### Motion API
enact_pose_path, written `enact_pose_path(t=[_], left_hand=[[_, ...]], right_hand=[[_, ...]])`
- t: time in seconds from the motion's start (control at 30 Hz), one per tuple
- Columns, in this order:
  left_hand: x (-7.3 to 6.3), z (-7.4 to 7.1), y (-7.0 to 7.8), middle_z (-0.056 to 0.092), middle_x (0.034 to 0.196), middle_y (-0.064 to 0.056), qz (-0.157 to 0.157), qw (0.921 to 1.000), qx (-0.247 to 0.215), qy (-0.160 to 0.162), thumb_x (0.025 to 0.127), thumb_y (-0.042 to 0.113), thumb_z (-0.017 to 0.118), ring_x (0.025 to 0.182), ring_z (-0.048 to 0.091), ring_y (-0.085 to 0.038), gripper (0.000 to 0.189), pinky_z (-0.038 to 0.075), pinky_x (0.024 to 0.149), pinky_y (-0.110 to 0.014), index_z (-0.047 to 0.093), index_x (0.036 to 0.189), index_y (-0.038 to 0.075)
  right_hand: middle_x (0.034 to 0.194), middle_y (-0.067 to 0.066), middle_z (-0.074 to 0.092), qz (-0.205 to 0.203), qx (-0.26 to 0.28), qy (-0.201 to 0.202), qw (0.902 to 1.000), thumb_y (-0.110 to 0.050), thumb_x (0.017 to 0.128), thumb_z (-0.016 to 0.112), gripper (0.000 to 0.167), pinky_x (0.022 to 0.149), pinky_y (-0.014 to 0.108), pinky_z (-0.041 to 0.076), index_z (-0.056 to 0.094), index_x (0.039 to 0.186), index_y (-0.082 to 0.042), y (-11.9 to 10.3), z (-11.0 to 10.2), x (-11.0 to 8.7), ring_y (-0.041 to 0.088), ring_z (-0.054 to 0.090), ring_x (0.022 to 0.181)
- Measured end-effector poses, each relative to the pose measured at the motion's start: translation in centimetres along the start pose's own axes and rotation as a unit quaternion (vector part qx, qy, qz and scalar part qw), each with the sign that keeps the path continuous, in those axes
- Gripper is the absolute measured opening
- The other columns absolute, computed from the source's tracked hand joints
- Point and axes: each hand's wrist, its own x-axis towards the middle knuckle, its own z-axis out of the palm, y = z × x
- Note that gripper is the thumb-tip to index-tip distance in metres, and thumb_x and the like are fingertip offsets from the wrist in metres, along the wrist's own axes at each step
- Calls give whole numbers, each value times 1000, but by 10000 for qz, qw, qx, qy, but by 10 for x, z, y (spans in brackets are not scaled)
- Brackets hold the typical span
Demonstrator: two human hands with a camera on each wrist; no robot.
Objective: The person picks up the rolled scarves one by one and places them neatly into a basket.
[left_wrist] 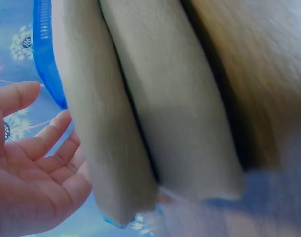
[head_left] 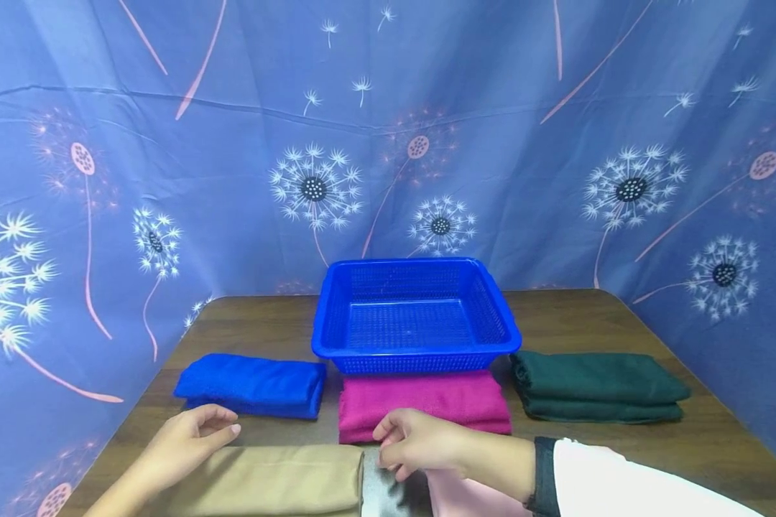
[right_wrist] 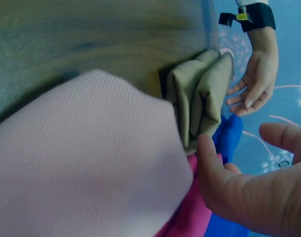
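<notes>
My left hand (head_left: 179, 446) hovers over the left end of a folded tan cloth (head_left: 278, 477), fingers loosely bent and holding nothing. In the left wrist view its palm and spread fingers show beside the tan cloth's thick folds. My right hand (head_left: 427, 441) hangs relaxed at the front edge of a folded magenta cloth (head_left: 427, 402), above a pale pink cloth (head_left: 468, 495). The right wrist view shows its thumb and finger apart with nothing between them. That pink cloth (right_wrist: 91, 158) fills much of the same view, its ribbed surface close to the camera.
Behind the magenta cloth stands a blue plastic basket (head_left: 407, 323) with nothing in it. A folded blue cloth (head_left: 252, 384) lies left, a folded dark green one (head_left: 601, 388) right. A shiny grey patch (head_left: 391, 492) shows between tan and pink. A dandelion-print curtain (head_left: 491, 129) surrounds the wooden table (head_left: 259, 323).
</notes>
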Motion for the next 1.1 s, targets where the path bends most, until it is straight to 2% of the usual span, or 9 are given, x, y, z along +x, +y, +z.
enact_pose_path(t=[0.2, 0.43, 0.6, 0.7, 0.77, 0.83, 0.97, 1.03, 1.1], left_hand=[[0, -7, -11, 70, 100, -5, -181, 9996, 76, -210, 91, 28, 67, 89, 67, -22, 31, 54, 78, -47, 66, 109, 3], [0, -18, -27, 68, 109, -14, -467, 9969, 4, -636, 93, 30, 65, 97, 65, -32, 42, 53, 80, -52, 61, 116, -5], [-3, -22, -40, 65, 111, -18, -785, 9903, -380, -1080, 94, 32, 63, 101, 61, -38, 53, 56, 75, -44, 55, 120, -13], [-6, -21, -43, 65, 110, -18, -979, 9852, -604, -1270, 95, 33, 61, 102, 60, -39, 57, 56, 74, -42, 52, 121, -16], [-7, -20, -43, 64, 109, -17, -970, 9837, -645, -1367, 96, 33, 60, 101, 60, -38, 58, 56, 75, -43, 50, 121, -18], [-8, -21, -44, 64, 108, -16, -906, 9833, -691, -1422, 95, 31, 61, 99, 61, -36, 59, 56, 75, -43, 48, 121, -20], [-8, -23, -49, 64, 107, -16, -717, 9790, -803, -1731, 96, 29, 60, 98, 61, -36, 63, 55, 77, -47, 44, 121, -25], [-8, -24, -52, 64, 106, -16, -678, 9756, -925, -1873, 96, 29, 60, 96, 61, -35, 64, 55, 78, -47, 41, 120, -28], [-8, -23, -55, 63, 107, -21, -709, 9729, -1029, -1945, 96, 29, 60, 98, 61, -36, 66, 55, 80, -48, 40, 119, -30]], right_hand=[[85, 12, 52, 37, 213, 110, 9997, 8, 79, 60, 32, 64, 39, 59, 48, 108, 10, 5, 14, 9, 18, 54, 71], [79, 10, 52, 112, 254, 256, 9993, 9, 77, 63, 31, 61, 40, 59, 48, 103, 7, 10, 25, 13, 15, 54, 65], [77, 10, 52, 310, 351, 308, 9984, 6, 79, 64, 30, 63, 43, 58, 45, 103, 6, 12, 34, 16, 16, 50, 65], [76, 10, 50, 448, 417, 445, 9971, 5, 80, 64, 32, 62, 45, 58, 42, 103, 6, 16, 41, 18, 16, 47, 62], [73, 8, 48, 567, 404, 489, 9964, 3, 81, 64, 28, 61, 44, 57, 45, 102, 6, 18, 44, 19, 15, 44, 61], [68, 5, 47, 629, 398, 507, 9959, 2, 83, 64, 21, 57, 38, 56, 50, 98, 5, 21, 49, 20, 13, 42, 58], [56, -1, 43, 748, 347, 600, 9948, 1, 83, 64, 10, 49, 28, 50, 56, 89, 1, 21, 56, 22, 9, 43, 54], [52, -1, 41, 781, 312, 777, 9934, 1, 82, 64, 11, 48, 29, 51, 53, 85, 0, 22, 60, 23, 9, 44, 52], [50, -1, 41, 783, 257, 951, 9921, 2, 80, 64, 12, 49, 32, 53, 52, 81, 0, 23, 64, 24, 10, 45, 51]])
